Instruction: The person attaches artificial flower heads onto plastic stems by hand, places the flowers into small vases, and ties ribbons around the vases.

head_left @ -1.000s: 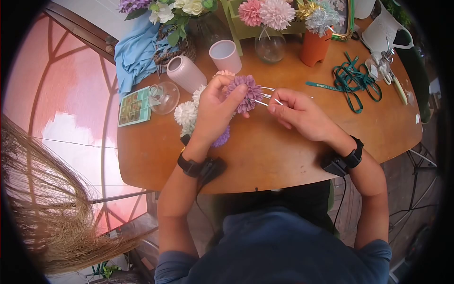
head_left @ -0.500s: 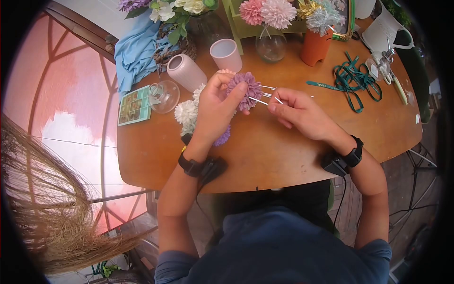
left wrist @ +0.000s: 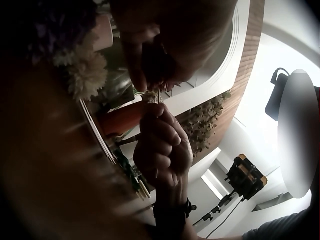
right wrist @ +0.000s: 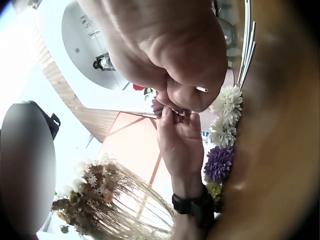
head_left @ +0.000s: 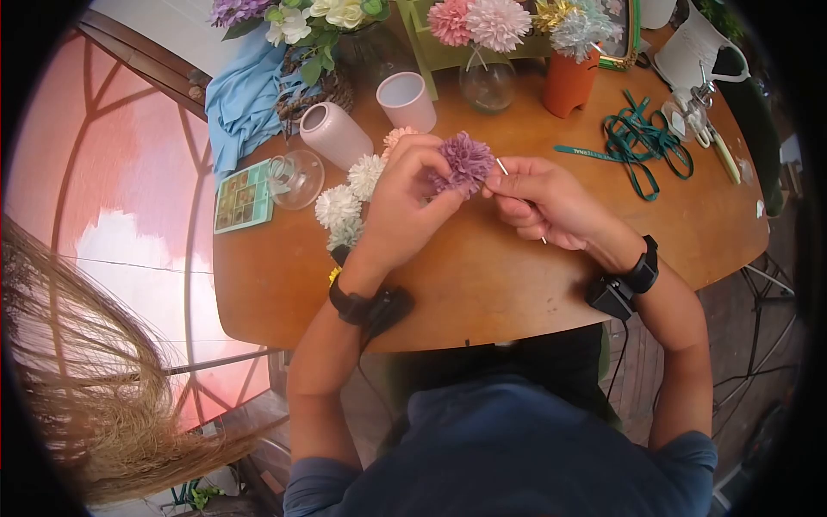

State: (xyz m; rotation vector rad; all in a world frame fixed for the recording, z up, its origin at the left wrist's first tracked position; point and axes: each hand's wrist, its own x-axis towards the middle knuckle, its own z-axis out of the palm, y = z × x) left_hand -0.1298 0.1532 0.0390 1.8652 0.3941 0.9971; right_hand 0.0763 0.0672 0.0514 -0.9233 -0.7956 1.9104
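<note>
The purple flower (head_left: 467,162) is up between the two hands, above the wooden table (head_left: 465,284), nearer the left. The left hand (head_left: 405,211) grasps it, fingers bent around its far side and thumb at its near edge, so the bloom pokes out toward the right. The right hand (head_left: 556,202) is just beside it, pinching a thin white stick (head_left: 501,166) between thumb and curled fingers; one end stands by the flower's right edge, the other shows below the palm. (Whether stick and bloom are joined, I cannot tell; fingers cover the spot.) On the table left of the left hand lie white flowers (head_left: 338,207), with a peach flower (head_left: 398,138) just beyond it and a ribbed pink vase (head_left: 334,136) behind. A tangled green ribbon (head_left: 642,142) lies farther right, apart from both hands.
</note>
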